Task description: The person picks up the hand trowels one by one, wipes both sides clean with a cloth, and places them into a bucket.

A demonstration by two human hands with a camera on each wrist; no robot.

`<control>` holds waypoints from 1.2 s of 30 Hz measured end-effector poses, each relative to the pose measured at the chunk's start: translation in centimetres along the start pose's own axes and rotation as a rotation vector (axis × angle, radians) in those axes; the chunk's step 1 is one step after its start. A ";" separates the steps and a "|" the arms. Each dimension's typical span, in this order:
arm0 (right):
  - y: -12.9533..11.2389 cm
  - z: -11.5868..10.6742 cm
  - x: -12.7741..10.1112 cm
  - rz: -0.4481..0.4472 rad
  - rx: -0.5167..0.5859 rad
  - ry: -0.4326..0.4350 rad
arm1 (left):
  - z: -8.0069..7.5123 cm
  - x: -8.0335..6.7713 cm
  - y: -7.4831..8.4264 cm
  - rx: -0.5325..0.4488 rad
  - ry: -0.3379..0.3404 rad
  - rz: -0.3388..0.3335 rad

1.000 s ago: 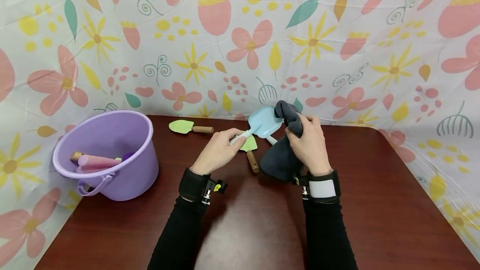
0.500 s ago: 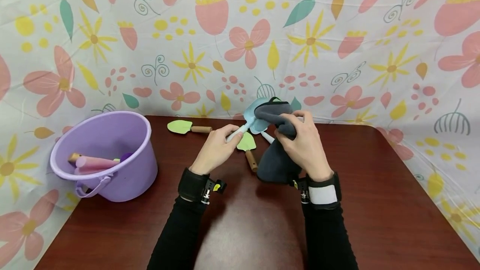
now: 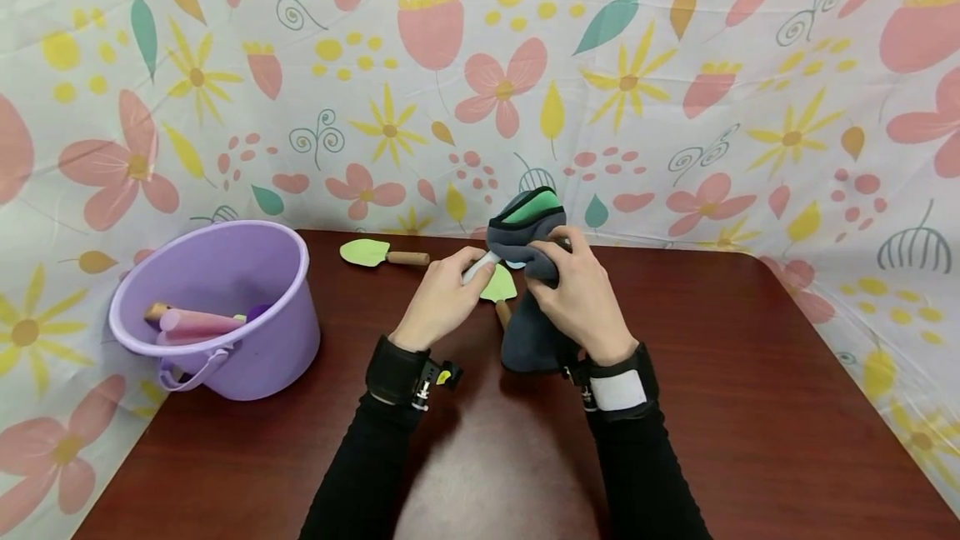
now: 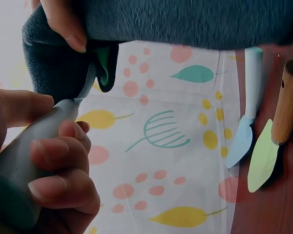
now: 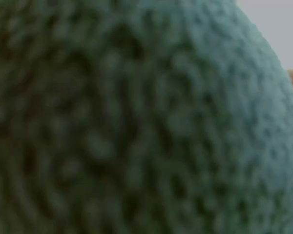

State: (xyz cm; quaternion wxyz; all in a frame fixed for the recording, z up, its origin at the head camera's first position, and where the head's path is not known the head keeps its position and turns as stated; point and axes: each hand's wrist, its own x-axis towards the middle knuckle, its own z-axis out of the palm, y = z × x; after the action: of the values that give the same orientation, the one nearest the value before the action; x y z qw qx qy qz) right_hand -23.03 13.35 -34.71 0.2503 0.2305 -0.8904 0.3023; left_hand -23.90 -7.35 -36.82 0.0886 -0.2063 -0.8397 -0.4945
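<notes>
My left hand [image 3: 438, 298] grips the pale handle [image 3: 480, 267] of a light blue shovel; in the left wrist view its fingers curl round that handle. My right hand [image 3: 588, 298] holds a dark grey cloth [image 3: 534, 340] with a green underside and black edging. The cloth lies over the shovel's blade, which it mostly hides, while its lower part hangs toward the table. Blurred grey-green cloth [image 5: 136, 122] fills most of the right wrist view. Below the hands lie a green trowel [image 3: 498, 283] with a wooden handle and a second light blue shovel [image 4: 240, 141].
A purple bucket [image 3: 281, 348] stands at the left, with pink and wooden handles [image 3: 198, 323] inside. Another green trowel [image 3: 365, 253] lies near the back edge of the brown table [image 3: 750, 407]. A flower-printed curtain [image 3: 480, 90] hangs behind.
My right hand has moved left with the cloth, bringing it over the light blue blade, which was bare a second ago. The cloth's green side has come into view. My left hand keeps its grip.
</notes>
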 end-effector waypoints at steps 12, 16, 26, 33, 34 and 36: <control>2.6 -0.6 0.1 0.119 0.078 0.164 | 0.5 0.0 0.4 -0.003 -0.089 0.030; 3.6 -1.5 0.1 0.154 0.112 0.249 | 0.2 -0.1 0.5 -0.033 -0.123 0.044; 4.5 -3.2 0.1 0.398 0.600 0.308 | -0.1 -0.3 0.8 -0.258 -0.205 0.035; 3.9 -2.9 0.2 0.449 1.483 0.131 | -0.2 -0.4 1.2 -0.298 -0.218 0.063; 3.9 -2.8 0.2 0.434 1.590 0.097 | -0.2 -0.4 1.3 -0.305 -0.226 0.069; 3.8 -2.4 0.3 0.376 1.781 0.041 | -0.3 -0.5 1.4 -0.311 -0.245 0.079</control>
State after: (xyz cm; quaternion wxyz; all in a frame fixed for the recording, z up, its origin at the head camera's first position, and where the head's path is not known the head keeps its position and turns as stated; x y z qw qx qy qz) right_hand -24.67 17.54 -34.49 -0.0579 0.1844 -0.3460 0.9181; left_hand -22.83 -7.16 -35.78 -0.0278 -0.3088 -0.7488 -0.5857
